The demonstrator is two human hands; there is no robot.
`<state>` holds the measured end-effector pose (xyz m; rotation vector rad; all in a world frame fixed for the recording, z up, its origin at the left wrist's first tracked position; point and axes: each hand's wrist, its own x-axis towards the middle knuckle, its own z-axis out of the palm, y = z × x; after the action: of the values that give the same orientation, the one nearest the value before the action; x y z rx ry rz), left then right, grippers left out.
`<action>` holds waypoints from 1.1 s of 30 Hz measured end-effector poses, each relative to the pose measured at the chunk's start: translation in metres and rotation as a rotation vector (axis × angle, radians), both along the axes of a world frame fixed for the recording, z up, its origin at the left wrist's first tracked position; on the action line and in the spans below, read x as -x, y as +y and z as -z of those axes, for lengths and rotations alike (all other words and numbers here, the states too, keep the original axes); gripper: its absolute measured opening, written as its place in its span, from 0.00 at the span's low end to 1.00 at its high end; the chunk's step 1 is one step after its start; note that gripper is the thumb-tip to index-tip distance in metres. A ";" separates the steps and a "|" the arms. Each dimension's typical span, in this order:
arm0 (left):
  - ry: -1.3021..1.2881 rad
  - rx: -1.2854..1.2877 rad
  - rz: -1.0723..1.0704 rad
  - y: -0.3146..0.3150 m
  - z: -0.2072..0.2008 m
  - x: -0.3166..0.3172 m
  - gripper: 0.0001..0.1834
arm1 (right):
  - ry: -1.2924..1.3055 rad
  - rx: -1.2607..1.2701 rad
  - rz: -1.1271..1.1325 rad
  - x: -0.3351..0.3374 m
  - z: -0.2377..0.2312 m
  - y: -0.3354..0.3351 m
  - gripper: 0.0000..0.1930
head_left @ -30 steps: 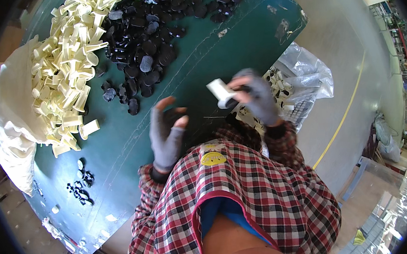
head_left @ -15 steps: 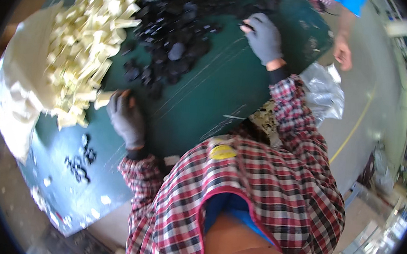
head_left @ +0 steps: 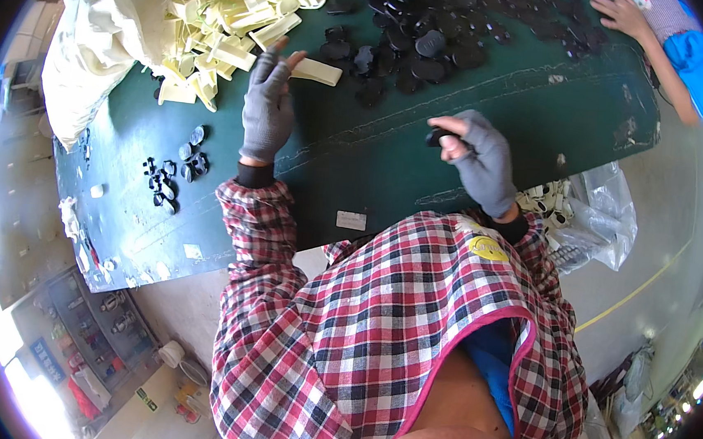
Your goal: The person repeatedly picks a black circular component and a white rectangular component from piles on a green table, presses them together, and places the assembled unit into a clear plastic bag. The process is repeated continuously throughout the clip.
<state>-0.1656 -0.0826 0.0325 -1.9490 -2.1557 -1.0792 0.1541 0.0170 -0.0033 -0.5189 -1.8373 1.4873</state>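
Note:
My left hand, in a grey glove with bare fingertips, reaches to the near edge of a heap of pale yellow plastic pieces. Its fingers are apart, with nothing seen held between them. One long pale piece lies right beside its thumb, and I cannot tell whether they touch. My right hand, gloved the same way, is above the green table nearer my body. Between its thumb and fingers it pinches a small black plastic piece. Beyond it spreads a pile of round black plastic pieces.
A white sack stands at the left of the pale heap. Several small black parts lie apart at the table's left. Another person's hand rests at the far right. A clear plastic bag with pale pieces is below the right edge.
The view has shifted. My right hand has drawn back from the black pile toward my body, still pinching a black piece. My left hand's fingers have stretched out beside the pale pieces.

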 end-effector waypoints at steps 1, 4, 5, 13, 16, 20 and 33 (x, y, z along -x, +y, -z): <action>0.051 0.135 0.059 -0.001 -0.001 0.006 0.26 | 0.008 -0.006 -0.004 0.003 0.000 -0.004 0.14; -0.214 0.324 -0.021 -0.013 -0.001 0.002 0.24 | 0.003 0.176 0.069 0.003 0.001 -0.007 0.12; -0.111 0.317 -0.048 -0.019 0.000 -0.003 0.27 | 0.017 0.306 0.114 0.000 0.002 -0.007 0.11; -0.271 0.045 -0.414 -0.063 0.017 -0.074 0.18 | 0.149 0.349 0.271 -0.012 0.001 -0.002 0.10; -0.295 -0.031 -0.258 -0.057 0.010 -0.103 0.08 | 0.170 0.342 0.267 -0.015 -0.002 -0.003 0.10; -0.577 -0.061 -0.027 -0.021 0.005 -0.159 0.09 | 0.237 0.446 0.197 -0.023 -0.009 -0.009 0.09; -1.372 0.216 0.123 0.030 0.010 -0.210 0.11 | -0.051 -0.287 0.503 -0.038 -0.007 -0.005 0.11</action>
<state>0.0446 -0.0522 0.0229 -1.4788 -2.6541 -2.9016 0.1925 0.0119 0.0033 -0.8081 -1.7506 0.8685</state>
